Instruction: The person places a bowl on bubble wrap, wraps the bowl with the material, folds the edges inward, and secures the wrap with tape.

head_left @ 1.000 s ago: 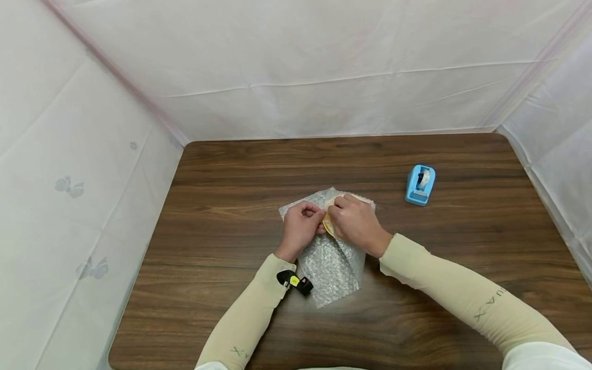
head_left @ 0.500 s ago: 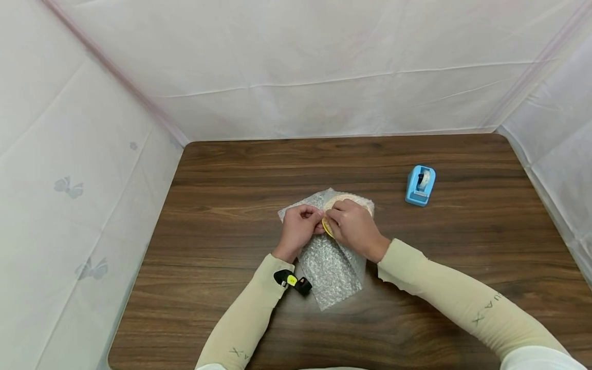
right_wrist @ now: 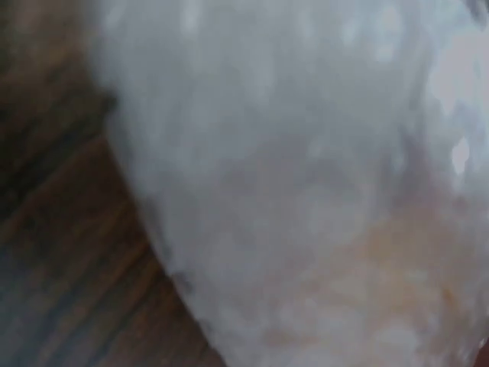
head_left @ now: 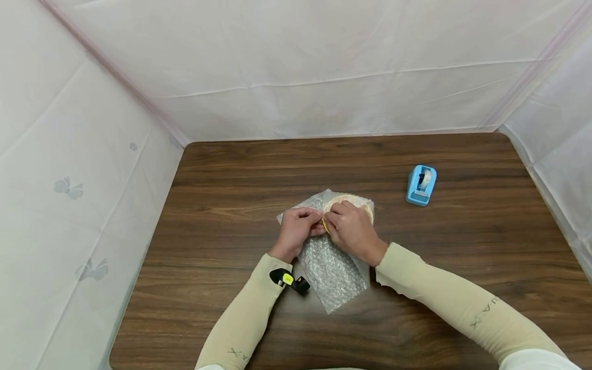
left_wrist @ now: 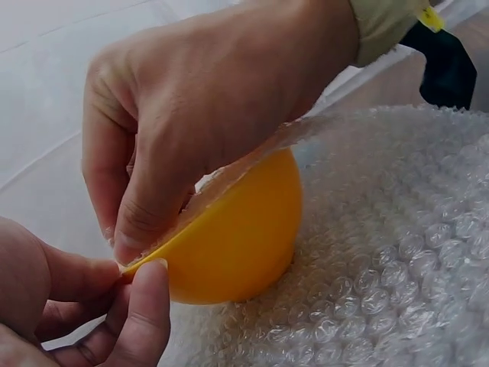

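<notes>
Yellow rounded bowl lies against clear plastic bubble wrap; my left hand pinches its rim, seemingly steadying it, while my right hand clamps wrap there.

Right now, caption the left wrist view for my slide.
Left hand and right hand meet at a yellow bowl amid bubble wrap.
</notes>
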### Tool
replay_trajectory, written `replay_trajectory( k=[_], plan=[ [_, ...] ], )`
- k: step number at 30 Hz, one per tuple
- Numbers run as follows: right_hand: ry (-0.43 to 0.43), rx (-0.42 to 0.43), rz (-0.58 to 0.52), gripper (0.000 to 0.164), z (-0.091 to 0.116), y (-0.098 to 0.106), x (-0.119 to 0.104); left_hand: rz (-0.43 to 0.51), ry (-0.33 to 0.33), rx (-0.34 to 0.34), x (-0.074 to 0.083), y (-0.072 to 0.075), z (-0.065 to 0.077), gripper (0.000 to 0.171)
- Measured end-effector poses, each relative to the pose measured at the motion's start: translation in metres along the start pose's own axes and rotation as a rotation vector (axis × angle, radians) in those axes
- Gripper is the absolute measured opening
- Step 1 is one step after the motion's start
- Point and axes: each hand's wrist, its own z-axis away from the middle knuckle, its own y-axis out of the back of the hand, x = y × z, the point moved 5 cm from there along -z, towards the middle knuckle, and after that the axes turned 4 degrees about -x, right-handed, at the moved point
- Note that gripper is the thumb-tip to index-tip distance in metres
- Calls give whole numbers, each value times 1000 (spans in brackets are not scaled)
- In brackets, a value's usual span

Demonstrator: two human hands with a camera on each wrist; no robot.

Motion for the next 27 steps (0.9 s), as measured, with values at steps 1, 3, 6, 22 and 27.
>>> replay_trajectory(
  k=[1,3,6,22,27],
  plan=[
    [4,3,2,9,0,0,0,7,6,-3,0,0,0,20],
    [6,12,2,9,0,0,1,18,13,-11,1,-1,-1,21],
    [3,28,2,8,0,1,1,33,11,-26,4,-2,-3,21],
    [80,68,60,9,5,-8,-8,67,75,-2,-5,3,1,19],
    [87,91,94,15,6,-8,-10,56,79,-6,-4,2,3,21]
  ],
)
